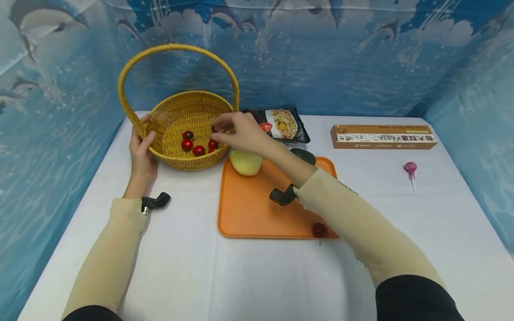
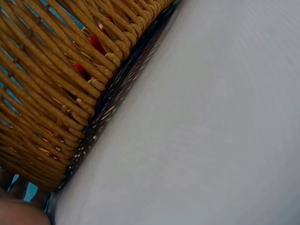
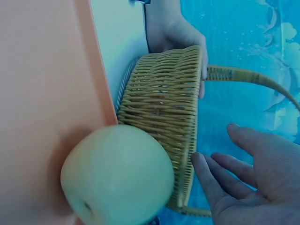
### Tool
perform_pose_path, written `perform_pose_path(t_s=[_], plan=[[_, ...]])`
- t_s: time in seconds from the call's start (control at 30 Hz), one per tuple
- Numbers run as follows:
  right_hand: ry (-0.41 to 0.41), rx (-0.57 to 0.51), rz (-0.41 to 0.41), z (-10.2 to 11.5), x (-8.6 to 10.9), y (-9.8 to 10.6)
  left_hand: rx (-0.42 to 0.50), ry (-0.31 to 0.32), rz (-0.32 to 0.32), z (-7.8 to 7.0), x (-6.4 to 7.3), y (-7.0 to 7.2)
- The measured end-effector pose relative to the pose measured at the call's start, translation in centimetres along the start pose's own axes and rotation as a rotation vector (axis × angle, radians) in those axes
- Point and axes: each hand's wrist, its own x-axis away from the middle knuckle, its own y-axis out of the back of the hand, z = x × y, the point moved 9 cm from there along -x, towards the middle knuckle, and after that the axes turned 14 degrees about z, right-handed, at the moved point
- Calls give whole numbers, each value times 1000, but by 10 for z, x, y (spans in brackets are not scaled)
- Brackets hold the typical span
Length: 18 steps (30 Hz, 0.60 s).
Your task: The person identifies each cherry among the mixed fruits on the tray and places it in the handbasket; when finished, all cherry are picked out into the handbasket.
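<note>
A yellow wicker basket [image 1: 192, 160] with a tall arched handle stands at the back left, several dark red cherries [image 1: 198, 150] inside. My left hand [image 1: 141, 156] grips its left rim near the handle's foot, thumb on the near side. Above the basket's right rim is my right hand [image 1: 241, 129], fingers bent loosely over the cherries. The right wrist view shows that hand [image 3: 262, 173] with thumb and fingers apart and nothing between them. Below it, a pale yellow-green round fruit [image 1: 246, 163] sits at the tray's back left corner, beside the basket.
An orange tray [image 1: 253, 214] lies mid-table, a dark green object [image 1: 303, 156] at its back, partly behind my right arm. A dark red lollipop [image 1: 320, 230] lies over its front edge. Behind are a noodle packet [image 1: 283, 125] and pasta box [image 1: 383, 137]; a pink lollipop [image 1: 410, 169] lies right.
</note>
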Motion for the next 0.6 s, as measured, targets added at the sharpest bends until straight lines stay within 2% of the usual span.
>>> perform_pose_path(t_s=[0.23, 0.47, 0.6], plan=[[29, -19, -14, 4, 35, 11, -8, 3, -1, 1, 0, -1], [23, -102, 18, 1, 75, 6, -2, 11, 4, 2, 1, 0], [22, -104, 32, -2, 92, 3, 10, 4, -1, 1, 1, 0]])
